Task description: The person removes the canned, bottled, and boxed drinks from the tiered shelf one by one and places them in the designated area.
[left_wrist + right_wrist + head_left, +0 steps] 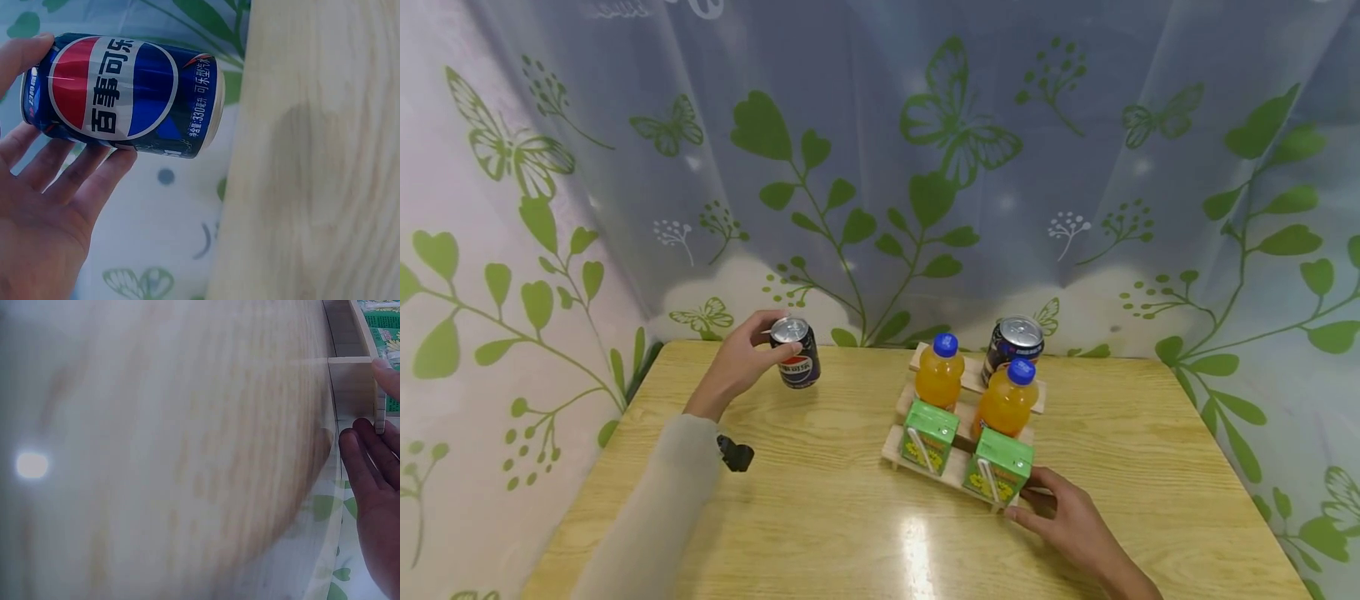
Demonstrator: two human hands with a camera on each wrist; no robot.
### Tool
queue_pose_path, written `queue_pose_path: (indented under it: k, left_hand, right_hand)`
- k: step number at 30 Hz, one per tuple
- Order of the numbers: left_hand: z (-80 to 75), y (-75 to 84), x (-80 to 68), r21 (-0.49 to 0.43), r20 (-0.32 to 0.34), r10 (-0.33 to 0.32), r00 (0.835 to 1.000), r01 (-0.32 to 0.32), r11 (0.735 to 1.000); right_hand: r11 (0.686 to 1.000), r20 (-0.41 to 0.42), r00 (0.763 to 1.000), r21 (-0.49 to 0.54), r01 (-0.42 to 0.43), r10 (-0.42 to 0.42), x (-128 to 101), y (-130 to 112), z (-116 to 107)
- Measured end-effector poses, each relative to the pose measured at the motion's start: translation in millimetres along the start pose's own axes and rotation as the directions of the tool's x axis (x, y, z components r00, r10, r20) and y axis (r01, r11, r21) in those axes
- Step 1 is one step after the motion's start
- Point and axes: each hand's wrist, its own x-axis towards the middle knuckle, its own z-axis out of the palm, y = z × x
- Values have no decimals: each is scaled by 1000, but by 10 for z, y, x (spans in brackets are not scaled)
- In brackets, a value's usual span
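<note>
**Can lifted at the far-left corner, rack steadied at the front**

The left hand [739, 367] curls thumb and fingers round a Pepsi can [796, 352], at about ten o'clock on the table [820, 517]. The right hand [1063, 521], fingers fairly straight, touches the near corner of the wooden rack [901, 450] at five o'clock.

The hold looks light, so the can could slip. A nudge might topple the green cartons [997, 468] or orange bottles [938, 372].

The left wrist view shows the can clear of the tabletop; the head view alone shows a second can [1013, 342] at the rack's back.
</note>
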Motion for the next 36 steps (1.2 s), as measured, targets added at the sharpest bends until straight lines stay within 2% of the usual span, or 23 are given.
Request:
queue_pose_path:
  k: [12,19,23,27,36]
  left_hand:
    - [-130,-333,-187,21,-31,-43,999,43,999]
    - [-169,-458,-302,20,-55,-60,997,62,998]
    - [-192,-536,-353,20,-64,-59,996,61,998]
    - [-217,-627,-393,22,-67,-57,996,58,998]
    - [-237,-738,-466,-12,-56,-85,995,85,996]
  right_hand:
    - [1000,3,1000,19,16,-16,-9,-9,-14]
    - [1000,-5,1000,-12,2,-2,3,-14,-12]
    - [998,-12,1000,-63,2,-3,5,-28,-14]
    - [995,-20,999,-95,24,-26,-10,-48,-15]
    - [997,-15,999,-63,43,-45,-17,-31,-8]
